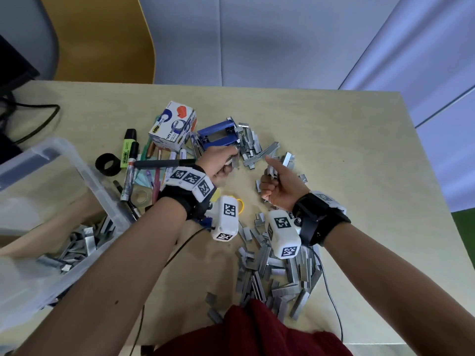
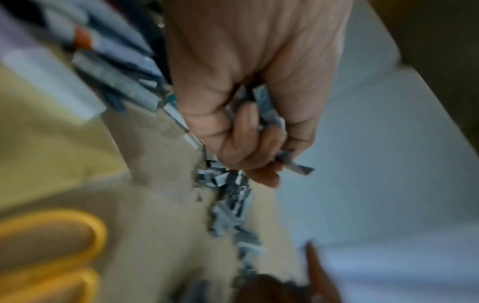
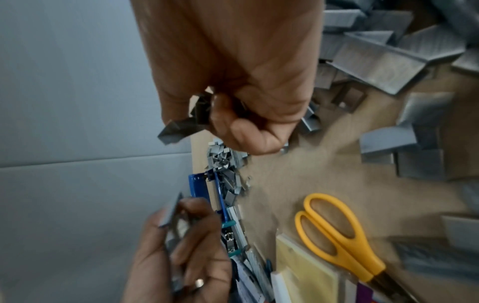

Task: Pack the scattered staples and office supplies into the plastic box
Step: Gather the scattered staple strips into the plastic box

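At the far left the box [image 1: 77, 160] stands tilted on the table [image 1: 334, 140], with some staple strips [image 1: 77, 244] already lying in its bottom. Just beside its rim lie the supplies not yet packed: a tape roll [image 1: 108, 164], a highlighter [image 1: 127, 147], markers [image 1: 128, 179], a tape dispenser carton [image 1: 173, 125], a blue stapler [image 1: 217, 136] and yellow scissors [image 3: 337, 231].

The left hand [image 1: 222, 161] is closed around a bunch of strips, its fist near the stapler; the left wrist view shows strips sticking out between the curled fingers [image 2: 259, 143]. The right hand [image 1: 276, 187], a little apart from it, is likewise fisted around strips with the thumb raised.

Staples [image 1: 277, 268] still cover the table in two main heaps: one by the stapler beyond the hands, a larger one near the person's body.

By this showing the job looks well short of half done: only a modest layer is in the box, both handfuls have yet to go there, and most loose strips plus every larger item remain outside.
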